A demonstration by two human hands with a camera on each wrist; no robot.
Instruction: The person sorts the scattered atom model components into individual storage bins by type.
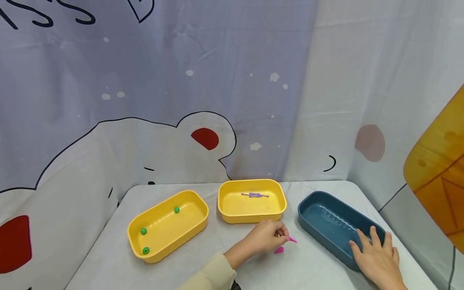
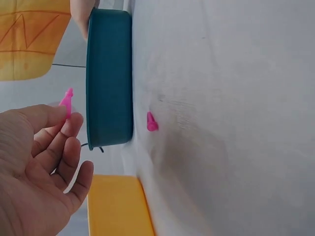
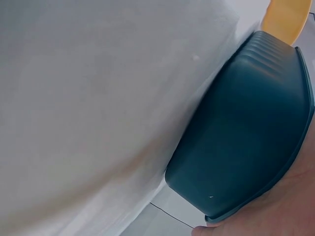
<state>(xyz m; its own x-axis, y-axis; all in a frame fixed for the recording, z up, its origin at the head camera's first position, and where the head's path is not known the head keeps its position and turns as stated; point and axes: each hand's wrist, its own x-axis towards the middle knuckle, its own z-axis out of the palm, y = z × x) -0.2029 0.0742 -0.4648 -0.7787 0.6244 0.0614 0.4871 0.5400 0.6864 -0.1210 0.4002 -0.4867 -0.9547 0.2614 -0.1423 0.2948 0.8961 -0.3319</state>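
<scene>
My left hand (image 1: 266,237) is over the cloth between the trays, pinching a small pink plastic peg (image 2: 68,103) with a knobbed tip between thumb and fingertips. Below it on the cloth lies a second, darker pink cone-shaped piece (image 1: 279,250), also visible in the left wrist view. At the right, the dark teal tray (image 1: 314,231) sits at a slant with nothing inside it. My right hand (image 1: 380,259) rests over its near right end, fingers spread and nearly straight across the rim. The right wrist view shows the tray's outer wall (image 3: 241,132) beside that hand.
The middle yellow tray (image 1: 226,218) holds several thin purple pieces (image 1: 255,195). In the left yellow tray (image 1: 164,254) are 3 green beads (image 1: 146,250). White cloth (image 1: 203,257) covers the table; a printed curtain (image 1: 268,121) hangs behind it and at the sides.
</scene>
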